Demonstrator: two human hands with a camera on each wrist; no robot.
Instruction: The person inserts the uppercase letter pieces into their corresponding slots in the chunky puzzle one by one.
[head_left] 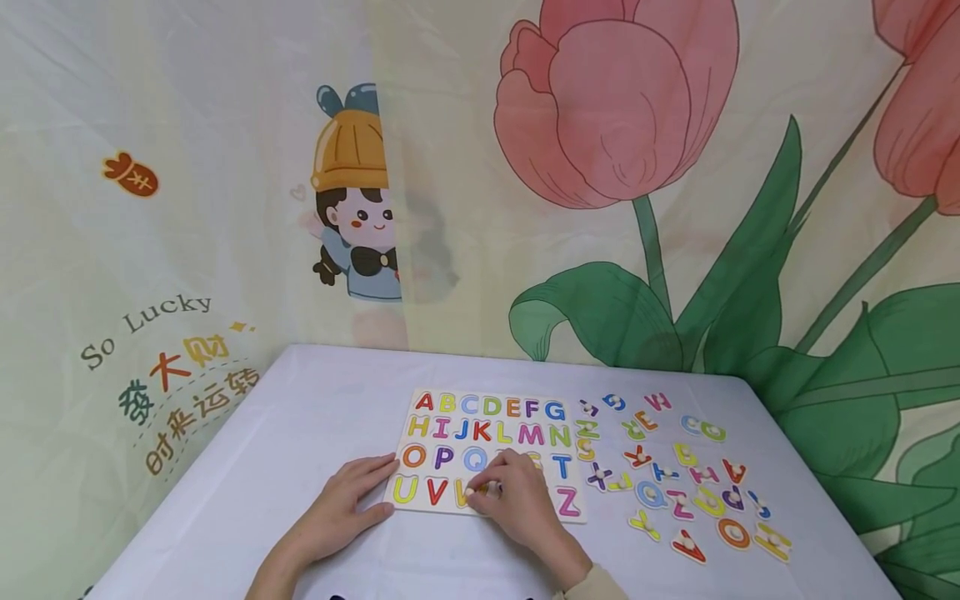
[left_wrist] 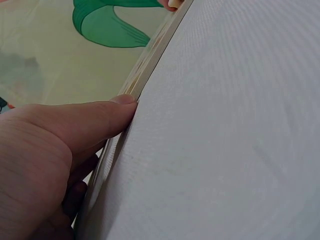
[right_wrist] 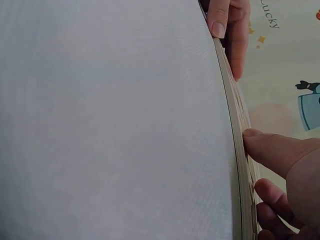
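A flat wooden alphabet board lies on the table, its colored letters set out in rows. My left hand rests at its lower left corner, fingers extended along the side. In the left wrist view, the thumb touches the board's edge. Over the bottom row, my right hand pinches the small round knob of a letter piece, right by the yellow W. The hand covers several letters after W. In the right wrist view, my right thumb is close over the board's edge.
Several loose knobbed letters lie scattered right of the board, including an orange O, a red letter and a blue Q. Some sit against the board's right edge. A printed cloth backdrop rises behind the white table.
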